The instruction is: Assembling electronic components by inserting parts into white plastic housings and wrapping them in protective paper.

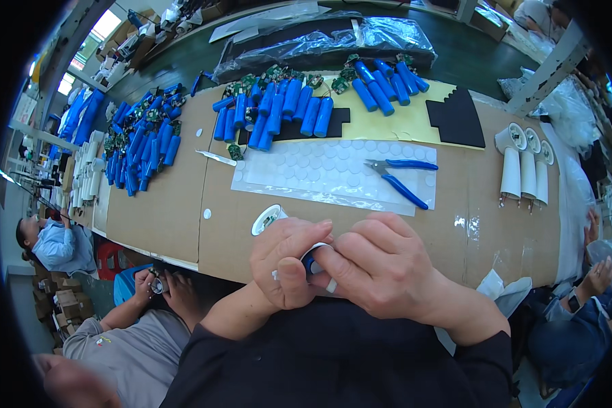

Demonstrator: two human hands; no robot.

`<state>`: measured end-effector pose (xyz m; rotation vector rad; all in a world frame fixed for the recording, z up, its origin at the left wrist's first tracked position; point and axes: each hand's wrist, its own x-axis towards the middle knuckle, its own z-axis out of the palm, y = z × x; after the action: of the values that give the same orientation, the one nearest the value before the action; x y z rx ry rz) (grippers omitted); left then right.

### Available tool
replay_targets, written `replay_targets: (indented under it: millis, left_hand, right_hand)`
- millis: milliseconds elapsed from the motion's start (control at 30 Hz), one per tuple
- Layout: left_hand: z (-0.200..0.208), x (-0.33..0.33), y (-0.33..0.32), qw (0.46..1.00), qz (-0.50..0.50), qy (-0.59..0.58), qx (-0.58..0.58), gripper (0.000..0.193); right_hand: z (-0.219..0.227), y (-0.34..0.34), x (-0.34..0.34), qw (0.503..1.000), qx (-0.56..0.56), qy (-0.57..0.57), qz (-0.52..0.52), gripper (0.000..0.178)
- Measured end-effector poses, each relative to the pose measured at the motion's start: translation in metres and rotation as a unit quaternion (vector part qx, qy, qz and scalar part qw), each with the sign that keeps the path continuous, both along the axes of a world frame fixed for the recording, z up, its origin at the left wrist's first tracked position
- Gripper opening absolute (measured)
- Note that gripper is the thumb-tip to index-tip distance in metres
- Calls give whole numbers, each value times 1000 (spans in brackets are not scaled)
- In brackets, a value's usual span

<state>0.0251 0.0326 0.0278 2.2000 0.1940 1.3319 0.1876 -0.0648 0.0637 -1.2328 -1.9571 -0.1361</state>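
Note:
My left hand (289, 262) is closed around a white plastic tube housing (266, 219), mostly hidden by my fingers. Its round head, with a green circuit board inside, sticks out beyond the fingers. A blue cylinder end (311, 262) shows in the opening that faces me. My right hand (384, 265) is curled against that opening, a finger pressed at its rim. A small white piece (331, 285) shows beneath the right fingers. Past my hands lies a sheet of round white stickers (299, 170), with blue-handled cutting pliers (404, 178) open on it.
Blue battery cells with circuit boards lie in piles at the left (143, 146) and back (279, 109). Three white housings (523, 170) stand at the right. Tweezers (217, 158) lie left of the stickers, black foam (459, 119) at the back right. Co-workers sit on both sides.

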Motion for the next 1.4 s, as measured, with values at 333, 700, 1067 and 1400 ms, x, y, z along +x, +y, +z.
replay_targets:
  millis: [333,700,1067,1400]
  left_hand:
    - [3,3,5,997,-58,24,-51,43]
    - [-1,4,4,993,-29,36,-106,42]
    - [-5,-4,2,995,-40,-8,-96,45]
    - [-6,2,-1,999,-23,-25,-11,41]
  right_hand:
    - [6,11,14,982,22,-161,95,11]
    - [5,22,26,982,-1,-128,142,21]
    - [-28,-2,-19,736,-392,541,113,48]
    - [-44,-9,-34,702,-355,594,165,40]
